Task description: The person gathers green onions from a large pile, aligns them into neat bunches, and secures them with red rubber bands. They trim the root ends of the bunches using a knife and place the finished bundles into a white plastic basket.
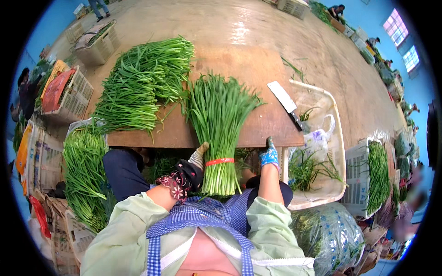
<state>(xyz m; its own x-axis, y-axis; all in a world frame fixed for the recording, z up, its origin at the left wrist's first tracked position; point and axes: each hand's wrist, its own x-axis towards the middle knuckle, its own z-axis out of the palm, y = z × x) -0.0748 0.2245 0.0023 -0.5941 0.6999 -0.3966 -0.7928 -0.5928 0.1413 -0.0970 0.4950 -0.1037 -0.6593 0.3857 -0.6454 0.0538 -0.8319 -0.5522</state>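
A thick bundle of garlic chives (220, 115), bound near its pale stem ends with a red band (219, 161), lies over the table's near edge, its stems above my lap. My left hand (199, 156), in a striped glove with a dark flowered cuff, grips the bundle's left side by the band; some of its fingers are hidden. My right hand (269, 155), in a blue patterned glove, is at the table edge, apart from the bundle. Its fingers point forward, seen edge-on, with nothing visible in them. Loose chives (142, 83) are heaped on the table's left side.
A cleaver (283, 97) with a black handle lies on the wooden table (230, 60) at right. Beside it stands a white crate (338, 138) with plastic bags and scraps. More chives fill crates at left (85, 170) and right (377, 172). A plastic-wrapped bale (328, 232) sits near right.
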